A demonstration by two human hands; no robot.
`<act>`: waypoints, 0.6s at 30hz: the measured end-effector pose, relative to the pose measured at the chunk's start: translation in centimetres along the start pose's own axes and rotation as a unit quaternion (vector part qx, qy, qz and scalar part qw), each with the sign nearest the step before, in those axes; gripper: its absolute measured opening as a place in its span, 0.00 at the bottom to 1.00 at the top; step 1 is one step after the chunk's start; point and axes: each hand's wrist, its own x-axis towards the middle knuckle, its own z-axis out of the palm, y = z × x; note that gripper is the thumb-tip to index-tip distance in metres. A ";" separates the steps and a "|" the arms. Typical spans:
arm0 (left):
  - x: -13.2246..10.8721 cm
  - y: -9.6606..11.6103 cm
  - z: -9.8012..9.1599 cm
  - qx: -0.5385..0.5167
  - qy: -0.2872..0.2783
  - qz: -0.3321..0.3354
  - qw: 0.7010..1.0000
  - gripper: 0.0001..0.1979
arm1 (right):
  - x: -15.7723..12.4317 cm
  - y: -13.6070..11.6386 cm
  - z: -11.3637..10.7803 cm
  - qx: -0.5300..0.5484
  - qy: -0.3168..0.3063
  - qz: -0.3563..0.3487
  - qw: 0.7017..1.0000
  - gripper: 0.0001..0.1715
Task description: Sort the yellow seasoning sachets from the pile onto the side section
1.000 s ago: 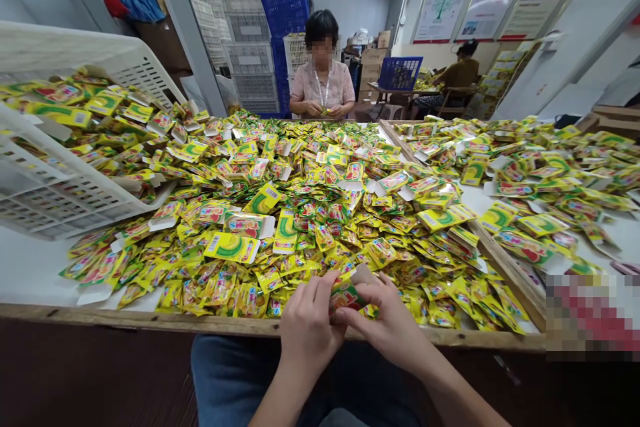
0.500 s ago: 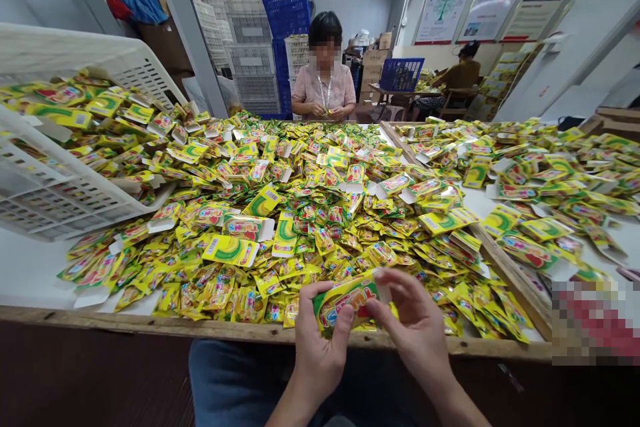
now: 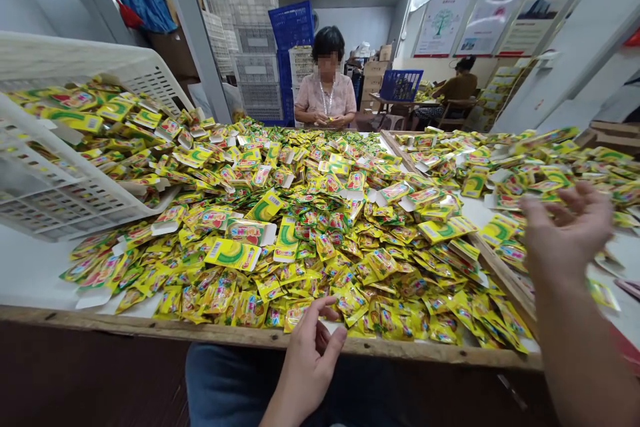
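My left hand (image 3: 313, 367) hangs at the near wooden table edge (image 3: 260, 337), fingers apart and holding nothing, just below a heap of yellow-green sachets (image 3: 310, 260). My right hand (image 3: 567, 230) is raised and blurred above the right-hand spread of sachets (image 3: 530, 177), its fingers spread and nothing in them. Flattened yellow cartons lie among the sachets, one large carton (image 3: 233, 254) near the middle. A loose yellow sachet (image 3: 603, 294) lies just below my right hand.
A tipped white plastic crate (image 3: 85, 147) spills sachets at the left. A wooden divider (image 3: 500, 267) separates the heaps. Across the table, a co-worker (image 3: 326, 90) holds something small at chest height. Stacked white and blue crates stand behind, and another person sits at a far table.
The carton held between my hands is gone from them. My right hand has swung right and up over the right-hand heap, and my left hand has dropped to the table edge.
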 end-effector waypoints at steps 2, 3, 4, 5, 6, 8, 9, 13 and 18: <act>0.4 0.3 0.0 0.029 -0.006 0.022 0.999 0.15 | -3.0 -0.3 1.8 0.005 -0.114 -0.053 0.992 0.26; 0.9 0.5 0.0 0.050 -0.003 0.044 0.998 0.14 | -5.1 -0.4 3.1 0.011 -0.185 -0.066 0.980 0.20; 1.8 0.8 -0.1 0.076 0.007 0.072 0.995 0.13 | -7.3 -0.7 4.5 0.014 -0.272 -0.078 0.959 0.14; 2.9 1.1 -0.3 0.112 0.022 0.100 0.988 0.12 | -9.4 -0.9 6.1 0.000 -0.379 -0.090 0.921 0.11; 4.4 1.4 -0.4 0.153 0.039 0.126 0.979 0.12 | -11.2 -1.2 7.6 -0.006 -0.429 -0.091 0.899 0.09; 7.7 1.9 -0.6 0.236 0.072 0.145 0.958 0.13 | -14.0 -1.6 10.6 -0.021 -0.475 -0.082 0.876 0.09; 9.3 1.9 -0.6 0.262 0.082 0.138 0.952 0.14 | -15.0 -1.8 11.9 -0.027 -0.480 -0.073 0.874 0.10; 13.4 1.2 -0.4 0.305 0.106 0.104 0.941 0.16 | -16.5 -1.7 14.5 -0.036 -0.492 -0.037 0.869 0.17; 12.9 0.4 -0.5 0.289 0.112 0.117 0.944 0.10 | -16.2 -0.5 13.3 0.017 -0.493 0.015 0.870 0.12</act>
